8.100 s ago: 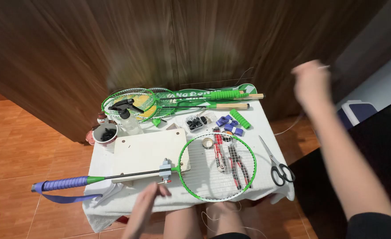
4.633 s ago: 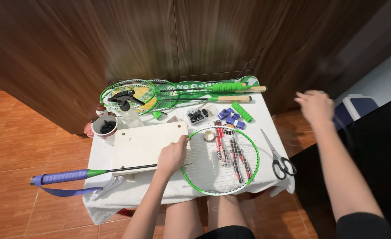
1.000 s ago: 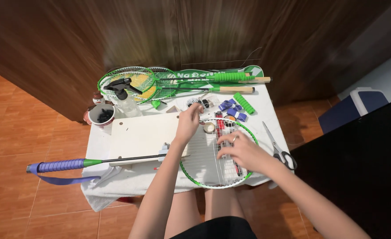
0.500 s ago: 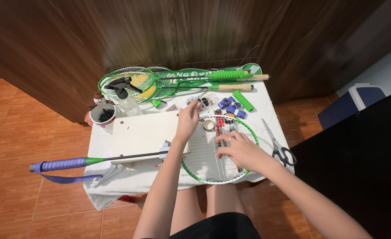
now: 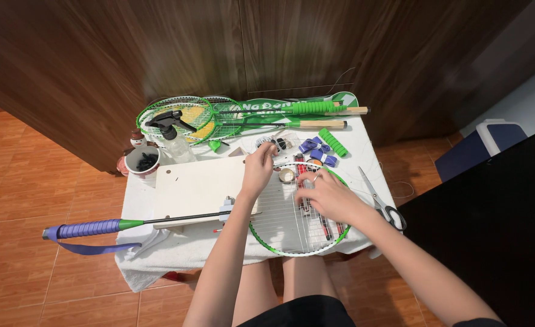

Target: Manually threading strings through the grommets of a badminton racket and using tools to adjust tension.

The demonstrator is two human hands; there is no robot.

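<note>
I read this as a room in a home used for racket repair: terracotta floor tiles (image 5: 31, 163) at 9 o'clock, dark wooden wardrobe doors (image 5: 219, 54) at 12, and a small cloth-covered tabletop (image 5: 364, 145) crowded with green rackets (image 5: 183, 118) and scissors (image 5: 382, 203).

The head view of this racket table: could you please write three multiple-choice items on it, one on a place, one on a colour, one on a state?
1. Where do the scissors lie?
A. right of the racket head
B. on the wooden board
C. in the cup

2. What colour is the grip of the near racket?
A. red
B. purple
C. yellow

3. How is the right hand?
A. raised in the air
B. resting on the racket strings
C. holding the spray bottle

Answers: 1 A, they lie at the table's right edge; 2 B, the wrapped handle is purple; 3 B, it lies on the strings.
</note>
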